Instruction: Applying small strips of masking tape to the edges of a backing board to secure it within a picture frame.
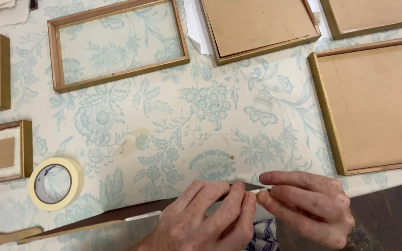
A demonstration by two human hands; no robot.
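At the desk's [173, 116] near edge, the pointed end of a thin dark-edged board [131, 213] is pinched in the closed grip of the left hand [205, 216], its tip met by the fingertips of the right hand [310, 207]. A masking tape roll [56, 183] is seen leftward; empty wooden frames [117, 44] are laid out beyond.

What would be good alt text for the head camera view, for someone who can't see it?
Two bare hands, left hand and right hand, pinch the pointed end of a thin brown board at the near edge of a table covered in a blue floral cloth. A roll of masking tape lies to the left, with several wooden picture frames around the far side.
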